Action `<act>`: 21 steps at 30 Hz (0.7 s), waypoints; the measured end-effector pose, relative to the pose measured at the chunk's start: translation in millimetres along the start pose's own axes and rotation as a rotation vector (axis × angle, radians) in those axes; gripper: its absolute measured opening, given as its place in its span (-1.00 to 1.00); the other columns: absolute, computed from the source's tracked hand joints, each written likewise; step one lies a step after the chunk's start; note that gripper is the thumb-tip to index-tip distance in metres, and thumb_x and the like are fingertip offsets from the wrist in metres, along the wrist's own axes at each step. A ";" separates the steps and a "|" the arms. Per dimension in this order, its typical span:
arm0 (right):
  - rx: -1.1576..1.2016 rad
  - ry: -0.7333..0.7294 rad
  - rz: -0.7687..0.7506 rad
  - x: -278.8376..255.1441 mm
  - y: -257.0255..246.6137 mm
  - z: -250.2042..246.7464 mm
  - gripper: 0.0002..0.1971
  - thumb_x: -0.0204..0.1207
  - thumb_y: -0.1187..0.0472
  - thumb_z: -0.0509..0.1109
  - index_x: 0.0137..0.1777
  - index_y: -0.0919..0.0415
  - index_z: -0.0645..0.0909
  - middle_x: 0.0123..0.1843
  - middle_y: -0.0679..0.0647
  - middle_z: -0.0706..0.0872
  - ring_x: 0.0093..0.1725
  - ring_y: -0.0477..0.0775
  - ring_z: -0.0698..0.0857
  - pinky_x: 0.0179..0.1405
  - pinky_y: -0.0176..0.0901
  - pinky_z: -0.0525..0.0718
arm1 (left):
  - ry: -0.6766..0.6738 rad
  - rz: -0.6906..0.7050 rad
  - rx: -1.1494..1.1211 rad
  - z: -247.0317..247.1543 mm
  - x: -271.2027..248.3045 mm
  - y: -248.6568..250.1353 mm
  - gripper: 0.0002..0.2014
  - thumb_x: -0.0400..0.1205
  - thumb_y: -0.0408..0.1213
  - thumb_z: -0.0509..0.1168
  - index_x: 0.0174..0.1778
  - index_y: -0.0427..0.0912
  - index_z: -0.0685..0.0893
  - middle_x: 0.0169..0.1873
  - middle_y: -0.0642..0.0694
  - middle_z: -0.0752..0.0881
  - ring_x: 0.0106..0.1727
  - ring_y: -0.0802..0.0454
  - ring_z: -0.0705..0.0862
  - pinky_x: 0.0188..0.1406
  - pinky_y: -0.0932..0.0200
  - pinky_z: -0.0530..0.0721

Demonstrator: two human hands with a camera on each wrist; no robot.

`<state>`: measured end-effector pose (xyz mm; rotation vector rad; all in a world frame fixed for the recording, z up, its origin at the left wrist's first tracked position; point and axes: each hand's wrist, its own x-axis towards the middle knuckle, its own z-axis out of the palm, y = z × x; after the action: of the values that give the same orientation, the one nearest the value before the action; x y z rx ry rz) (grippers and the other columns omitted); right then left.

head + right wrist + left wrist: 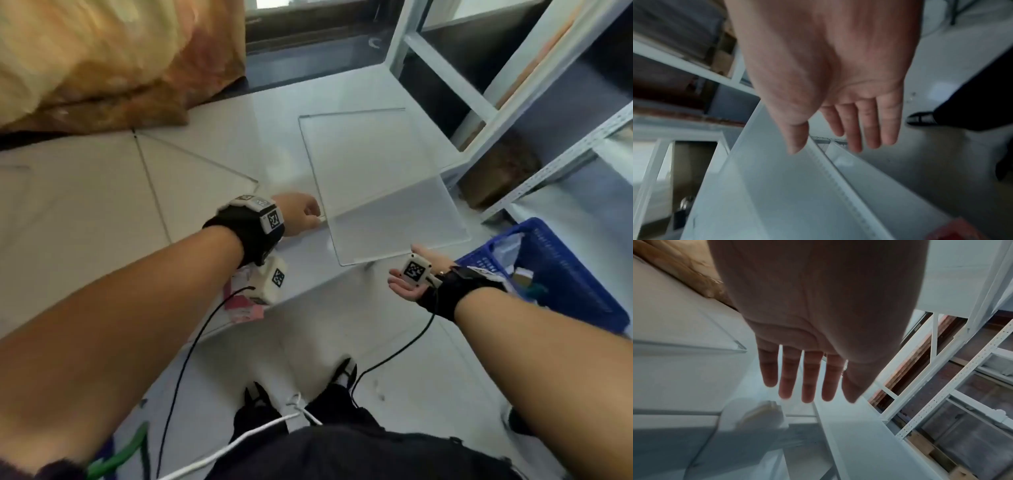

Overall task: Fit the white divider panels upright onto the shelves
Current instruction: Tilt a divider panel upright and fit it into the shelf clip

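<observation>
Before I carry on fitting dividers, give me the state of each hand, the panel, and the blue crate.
Left hand: fingers straight, at the panel's left edge; contact unclear.
Right hand: palm up, fingers straight, holding nothing.
Divider panel: on the shelf, held by neither hand; whether upright or leaning is unclear.
Blue crate: to the right, with items inside.

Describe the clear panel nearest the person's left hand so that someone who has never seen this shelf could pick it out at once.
Start at the wide white shelf surface beside the white metal rack frame. The clear rectangular divider panel stands there, its near corner by the left hand. Unlike the flat clear panel further left, it stands upright.
</observation>
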<state>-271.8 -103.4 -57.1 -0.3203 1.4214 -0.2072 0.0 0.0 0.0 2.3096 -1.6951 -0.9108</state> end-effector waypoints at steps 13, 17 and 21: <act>0.018 -0.216 -0.287 -28.7 -39.8 53.1 -0.72 0.60 0.11 0.36 0.02 0.37 0.68 -0.26 0.25 0.82 -0.36 0.10 0.84 -0.42 -0.24 0.78 | -0.091 -0.099 0.019 -8.5 -4.2 -19.3 -0.61 0.64 -0.36 0.17 0.37 0.00 0.57 0.32 0.00 0.66 0.28 -0.03 0.64 0.33 0.05 0.53; -0.136 -0.253 -0.530 -59.9 -49.7 94.5 -0.75 0.63 0.12 0.30 0.23 0.17 0.64 -0.20 0.21 0.78 -0.28 0.06 0.83 -0.47 -0.28 0.72 | -0.060 -0.140 0.013 -17.7 -13.5 -39.1 -0.58 0.65 -0.40 0.14 0.41 0.01 0.53 0.39 0.01 0.62 0.35 -0.02 0.60 0.34 0.09 0.49; -0.403 -0.263 -0.750 -88.8 -50.3 139.1 -0.74 0.66 0.17 0.22 0.28 0.18 0.59 -0.14 0.33 0.81 -0.34 0.13 0.83 -0.43 -0.20 0.74 | -0.058 -0.143 0.072 -18.5 -22.1 -51.0 -0.56 0.68 -0.36 0.17 0.49 0.00 0.47 0.50 -0.07 0.50 0.46 -0.10 0.50 0.38 0.04 0.42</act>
<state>-144.4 -108.3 59.1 -1.1718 1.0204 -0.4682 47.8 33.9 0.9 2.5028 -1.6272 -0.9662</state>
